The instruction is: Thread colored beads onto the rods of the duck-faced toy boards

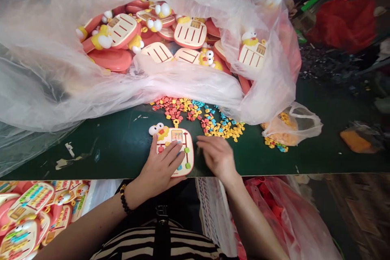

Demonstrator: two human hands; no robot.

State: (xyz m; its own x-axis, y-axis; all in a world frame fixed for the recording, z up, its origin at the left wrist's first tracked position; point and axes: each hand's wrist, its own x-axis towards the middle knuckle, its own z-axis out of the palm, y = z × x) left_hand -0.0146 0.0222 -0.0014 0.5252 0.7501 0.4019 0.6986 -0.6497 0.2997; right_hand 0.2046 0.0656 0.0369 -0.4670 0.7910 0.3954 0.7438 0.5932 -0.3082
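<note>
A cream and red toy board (190,146) with a yellow duck head and bulging eyes lies at the front of the green table. Red, yellow, blue and green pieces sit in its slots. My left hand (166,164) holds the board at its left and lower edge, its fingers lying across the front and hiding part of the slots. Just right of the board is my right hand (217,156), apart from it, fingers bent and pressed together. Whether a small piece is in them cannot be made out. Behind the board lies a pile of small coloured pieces (225,129).
A large clear plastic bag (189,79) full of toy boards without pieces spans the back. A small bag (283,130) of yellow pieces stands at right, near an orange block in plastic (356,141). Boards with pieces (30,201) fill the lower left, below the table edge.
</note>
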